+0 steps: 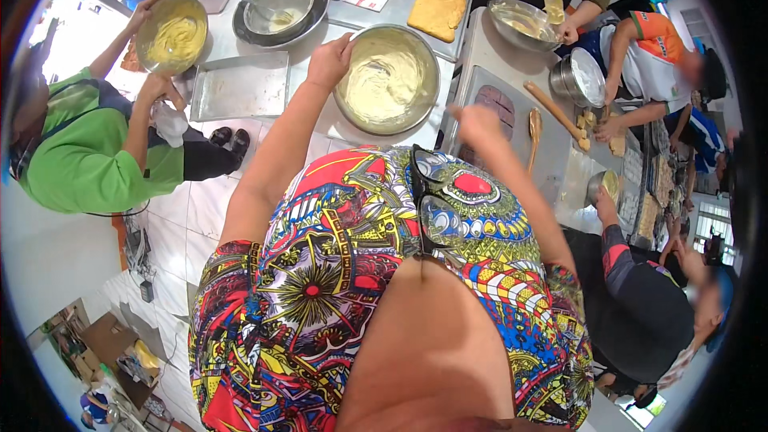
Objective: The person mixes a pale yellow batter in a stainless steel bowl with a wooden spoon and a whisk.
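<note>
A steel mixing bowl (387, 79) of pale yellow batter stands on the table in front of me. My left hand (329, 61) grips its upper left rim. At the bowl's lower right side, my right hand (478, 124) is closed on a utensil that reaches over the rim; its end is blurred or hidden in the batter. An empty rectangular baking pan (241, 86) lies left of the bowl. Behind the bowl, a flat sponge cake (437, 9) rests on a metal tray (367, 17) beside crumpled paper.
Nested bowls (279, 6) with a whisk stand at the back left. A person in green (96, 138) tilts another batter bowl (171, 34). On the right are dark cake pieces (495, 109), a wooden spoon (534, 132), a wooden rolling pin (555, 113) and several people working.
</note>
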{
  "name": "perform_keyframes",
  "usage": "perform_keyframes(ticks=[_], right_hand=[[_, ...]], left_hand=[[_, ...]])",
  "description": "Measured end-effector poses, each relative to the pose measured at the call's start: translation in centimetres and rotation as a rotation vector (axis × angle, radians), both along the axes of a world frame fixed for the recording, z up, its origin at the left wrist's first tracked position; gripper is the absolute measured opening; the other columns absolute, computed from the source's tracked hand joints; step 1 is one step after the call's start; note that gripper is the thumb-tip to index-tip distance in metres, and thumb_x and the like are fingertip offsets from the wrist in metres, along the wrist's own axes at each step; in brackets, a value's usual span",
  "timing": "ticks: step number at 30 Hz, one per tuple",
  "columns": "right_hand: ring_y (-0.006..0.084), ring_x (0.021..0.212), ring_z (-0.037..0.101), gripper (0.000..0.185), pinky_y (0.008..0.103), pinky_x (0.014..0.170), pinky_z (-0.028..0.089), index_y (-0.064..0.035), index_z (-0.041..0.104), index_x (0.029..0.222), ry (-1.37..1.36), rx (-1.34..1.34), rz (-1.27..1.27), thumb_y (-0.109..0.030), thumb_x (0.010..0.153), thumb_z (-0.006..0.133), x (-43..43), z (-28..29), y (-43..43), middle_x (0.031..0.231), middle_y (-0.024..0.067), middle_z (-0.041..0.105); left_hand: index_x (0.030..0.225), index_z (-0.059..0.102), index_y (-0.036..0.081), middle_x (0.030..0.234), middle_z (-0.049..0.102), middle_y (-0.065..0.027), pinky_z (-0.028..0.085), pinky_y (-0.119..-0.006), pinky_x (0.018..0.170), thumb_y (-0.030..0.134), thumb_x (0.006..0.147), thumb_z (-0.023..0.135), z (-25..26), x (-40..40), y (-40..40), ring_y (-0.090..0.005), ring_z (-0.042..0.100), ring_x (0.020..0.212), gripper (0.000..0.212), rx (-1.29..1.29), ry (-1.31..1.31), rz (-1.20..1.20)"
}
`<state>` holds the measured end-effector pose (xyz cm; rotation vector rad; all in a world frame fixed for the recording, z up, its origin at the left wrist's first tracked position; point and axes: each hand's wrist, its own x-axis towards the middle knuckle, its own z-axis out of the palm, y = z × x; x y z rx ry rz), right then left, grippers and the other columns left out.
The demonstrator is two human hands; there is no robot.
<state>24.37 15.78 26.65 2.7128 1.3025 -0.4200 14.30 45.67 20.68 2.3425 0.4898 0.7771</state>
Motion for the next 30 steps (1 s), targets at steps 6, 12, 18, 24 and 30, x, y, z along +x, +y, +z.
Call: perform_keyframes(ticks=[6,12,18,24,30], right_hand=[[0.0298,0.078,0.061,0.023,0.0419,0.066,0.047,-0.0194,0.063,0.097,0.138,-0.008,-0.014,-0.019,0.078,0.05,-2.9,4.7,5.5,0.082,0.0137,0.062],[0.027,0.069,0.062,0.025,0.0407,0.058,0.048,-0.0174,0.062,0.099,-0.181,0.02,0.202,-0.015,0.081,0.045,2.6,5.3,5.6,0.075,0.0145,0.062],[0.0315,0.075,0.062,0.031,0.0432,0.063,0.048,-0.02,0.059,0.104,0.088,-0.006,0.062,-0.014,0.075,0.049,-3.7,1.8,3.2,0.078,0.0165,0.062],[0.0308,0.072,0.061,0.035,0.0423,0.061,0.048,-0.0174,0.059,0.106,0.008,-0.077,0.104,-0.013,0.072,0.052,-3.3,3.6,3.3,0.076,0.0161,0.062],[0.0326,0.073,0.061,0.024,0.0425,0.063,0.048,-0.0098,0.063,0.091,-0.001,0.043,0.102,-0.012,0.072,0.049,-2.3,4.4,4.6,0.075,0.0171,0.062]], left_hand=[[0.1,0.062,0.006,0.078,0.061,-0.0188,0.048,-0.038,0.062,0.021,0.082,0.054,-3.1,-3.0,-0.1,-0.032,0.06,0.07,0.025,-0.037,-0.106,0.178],[0.099,0.061,0.007,0.077,0.06,-0.0197,0.048,-0.038,0.062,0.022,0.082,0.053,-0.9,-1.4,-0.8,-0.0334,0.06,0.07,0.024,-0.069,-0.061,0.132],[0.097,0.062,0.005,0.074,0.06,-0.0198,0.047,-0.041,0.063,0.019,0.081,0.05,-0.9,-0.2,-2.3,-0.0343,0.059,0.068,0.024,-0.02,0.034,0.317],[0.098,0.062,0.002,0.074,0.061,-0.0204,0.047,-0.042,0.066,0.022,0.081,0.049,-2.3,-0.2,-2.2,-0.0356,0.06,0.07,0.029,-0.014,0.045,0.358],[0.097,0.062,0.006,0.07,0.06,-0.0203,0.047,-0.043,0.064,0.021,0.082,0.047,-1.7,0.6,-2.3,-0.0361,0.059,0.067,0.026,0.007,0.092,0.34]])
